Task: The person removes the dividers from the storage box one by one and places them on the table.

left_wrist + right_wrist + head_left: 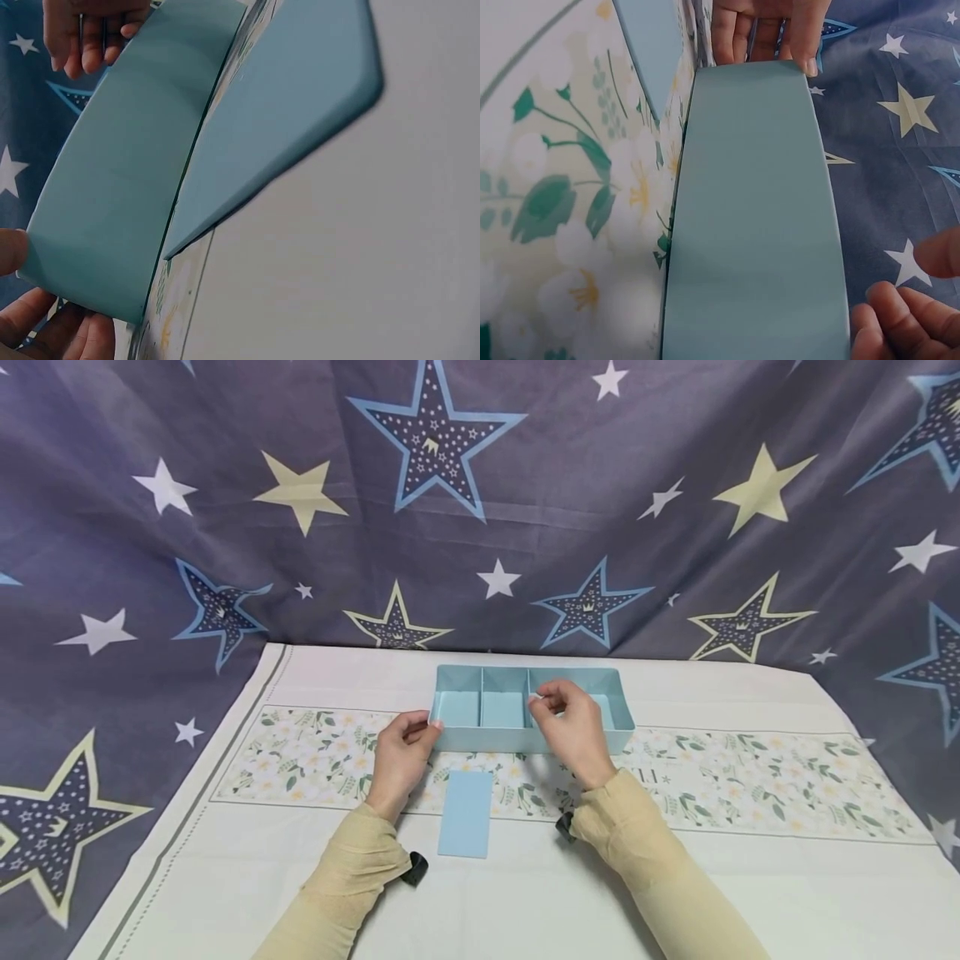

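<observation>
A pale blue-green storage box (491, 740) with three compartments of unequal width stands on the table. My left hand (403, 756) holds its left end, the thumb at the rim's front corner and the fingers along the outside of the end wall. In the left wrist view the box's front wall (124, 172) fills the middle. My right hand (573, 727) hovers over the box by the right-hand divider (528, 689), fingers loosely bent. In the right wrist view a gap shows between its thumb (941, 253) and fingers (900, 315), with nothing held there.
A flat light blue rectangular panel (466, 814) lies in front of the box, left of centre. The white tablecloth (517, 906) carries a floral printed band (757, 777) beneath the box. Behind the table hangs a dark curtain (315, 568) with stars.
</observation>
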Tool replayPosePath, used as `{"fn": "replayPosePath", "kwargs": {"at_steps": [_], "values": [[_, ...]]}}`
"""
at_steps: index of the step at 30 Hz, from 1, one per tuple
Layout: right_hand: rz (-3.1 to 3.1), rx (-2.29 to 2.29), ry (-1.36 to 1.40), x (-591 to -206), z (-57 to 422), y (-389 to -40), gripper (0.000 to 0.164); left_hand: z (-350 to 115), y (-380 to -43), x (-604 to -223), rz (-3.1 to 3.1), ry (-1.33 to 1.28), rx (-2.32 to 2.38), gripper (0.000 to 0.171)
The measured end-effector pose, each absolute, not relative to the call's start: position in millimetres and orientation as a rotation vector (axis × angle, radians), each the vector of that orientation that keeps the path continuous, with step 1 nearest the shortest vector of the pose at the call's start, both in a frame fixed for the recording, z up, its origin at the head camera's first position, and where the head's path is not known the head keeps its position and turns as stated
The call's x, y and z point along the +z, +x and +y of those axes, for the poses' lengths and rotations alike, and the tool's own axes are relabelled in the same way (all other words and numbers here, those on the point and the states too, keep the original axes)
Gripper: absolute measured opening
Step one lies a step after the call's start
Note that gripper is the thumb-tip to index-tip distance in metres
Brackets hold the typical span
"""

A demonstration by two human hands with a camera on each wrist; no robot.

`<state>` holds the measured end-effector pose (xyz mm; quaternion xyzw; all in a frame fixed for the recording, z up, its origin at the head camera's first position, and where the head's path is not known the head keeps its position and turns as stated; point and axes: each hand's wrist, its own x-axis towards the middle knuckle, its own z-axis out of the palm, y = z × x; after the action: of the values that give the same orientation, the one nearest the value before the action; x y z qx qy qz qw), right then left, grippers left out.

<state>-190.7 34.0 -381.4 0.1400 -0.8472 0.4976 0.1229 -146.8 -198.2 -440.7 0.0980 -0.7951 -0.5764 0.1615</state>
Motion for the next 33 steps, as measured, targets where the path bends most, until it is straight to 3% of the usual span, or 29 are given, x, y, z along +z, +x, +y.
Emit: {"fn": "replayPosePath", "kwargs": {"at_steps": [9,19,33], "values": [[-2.479,1.44,0.386,-381,34,-197,0.018,-205,-161,-469,-2.236,0.225,-1.558,0.049],[-2.494,1.424,0.38,-384,31,-203,0.021,-197,-147,-444,-2.258,0.241,-1.604,0.043],[-2.492,1.39,0.392,-384,28,-208,0.01,-207,-164,-477,-2.214,0.23,-1.595,0.052]]}}
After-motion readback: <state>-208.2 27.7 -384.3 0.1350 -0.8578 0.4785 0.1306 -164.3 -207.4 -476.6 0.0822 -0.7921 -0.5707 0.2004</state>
